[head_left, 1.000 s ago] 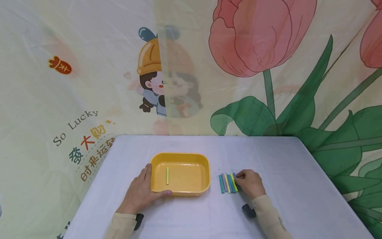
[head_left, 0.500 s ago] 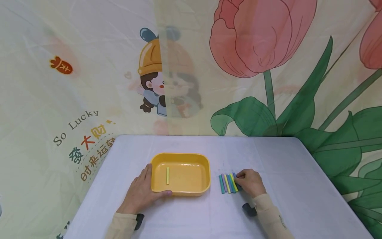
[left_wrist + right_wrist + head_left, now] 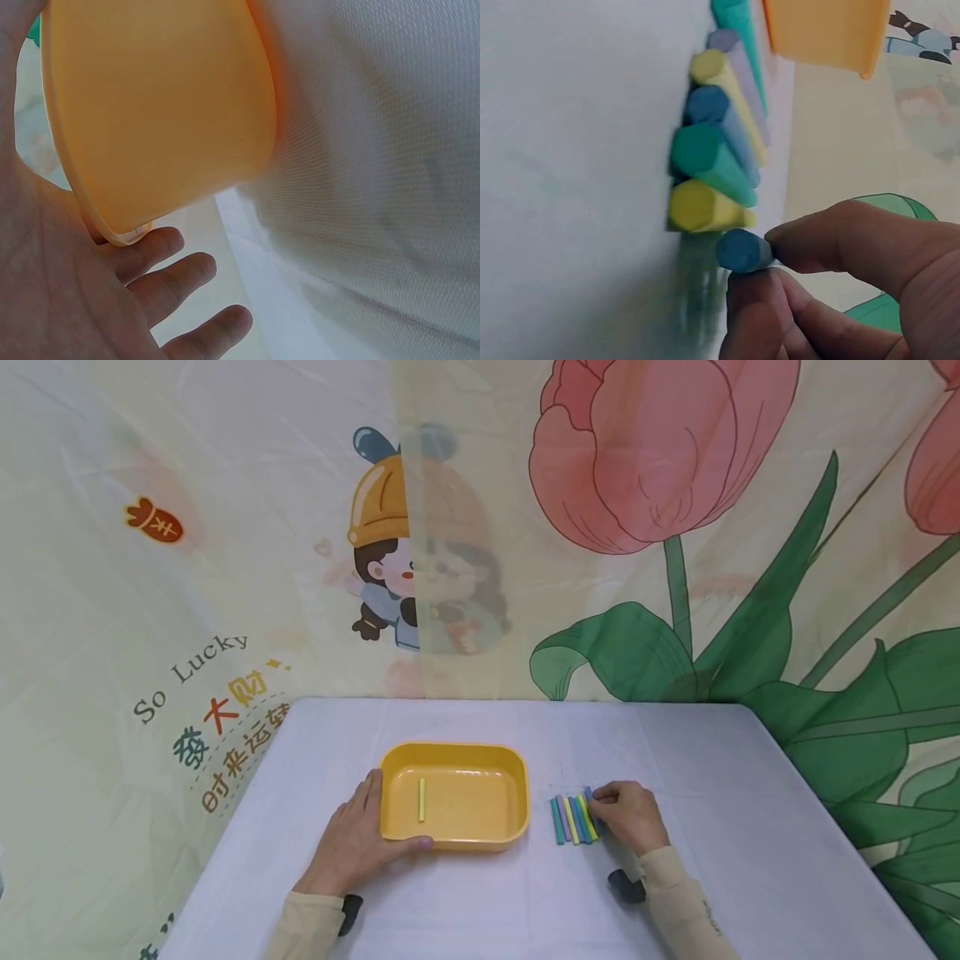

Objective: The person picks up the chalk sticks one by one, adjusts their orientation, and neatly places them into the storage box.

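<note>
The person's left hand (image 3: 352, 847) rests against the near left corner of a yellow tray (image 3: 517, 793), thumb laid along its front rim and fingers spread loosely beside its wall; from the left wrist view the fingers (image 3: 161, 251) lie straight under the tray's rim. A single yellow stick (image 3: 422, 799) lies inside the tray, near its middle. Just to the right of the tray, on the white table (image 3: 750, 793), a row of coloured sticks (image 3: 572, 819) lies side by side, touching one another. The right hand (image 3: 628, 815) is at the right end of that row, and its thumb and fingertips pinch a blue stick (image 3: 742, 250), which sits right beside the yellow one at the row's end.
</note>
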A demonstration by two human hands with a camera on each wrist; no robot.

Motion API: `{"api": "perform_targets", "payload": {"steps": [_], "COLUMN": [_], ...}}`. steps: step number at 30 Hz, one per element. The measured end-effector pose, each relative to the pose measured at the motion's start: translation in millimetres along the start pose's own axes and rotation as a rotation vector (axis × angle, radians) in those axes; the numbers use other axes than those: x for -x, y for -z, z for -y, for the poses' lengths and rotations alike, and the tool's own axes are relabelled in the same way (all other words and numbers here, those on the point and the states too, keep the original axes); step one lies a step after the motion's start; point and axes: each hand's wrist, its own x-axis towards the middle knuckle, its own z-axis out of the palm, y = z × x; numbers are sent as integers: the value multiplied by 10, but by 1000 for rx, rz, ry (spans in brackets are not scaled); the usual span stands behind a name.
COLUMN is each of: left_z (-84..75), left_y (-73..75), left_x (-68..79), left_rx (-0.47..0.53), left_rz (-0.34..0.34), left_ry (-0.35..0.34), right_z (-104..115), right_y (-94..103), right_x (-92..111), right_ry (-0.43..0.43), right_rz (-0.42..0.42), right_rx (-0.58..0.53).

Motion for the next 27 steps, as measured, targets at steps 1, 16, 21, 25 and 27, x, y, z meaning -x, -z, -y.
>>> {"api": "perform_targets", "payload": {"steps": [1,16,21,25,27], "left_z": [-1,-9,-8,-5,-2], "left_y": [2,18,19,20,19], "left_x": [0,20,17,18,19], "left_rx": [2,15,14,17,17], "left_rz": [0,7,0,-9,-10], "left_ry": [0,1,-8,-14,-13], "right_z": [16,213,292,368,406], "right_y": [5,-55,-86,-121,-155], "right_x": [2,37,55,82,102], "right_ry": [2,-1,-22,-39,-35], "right_rz": [-7,-30,-26,-4,8], "right_rx": [-2,-101,-172,-261,-323]}}
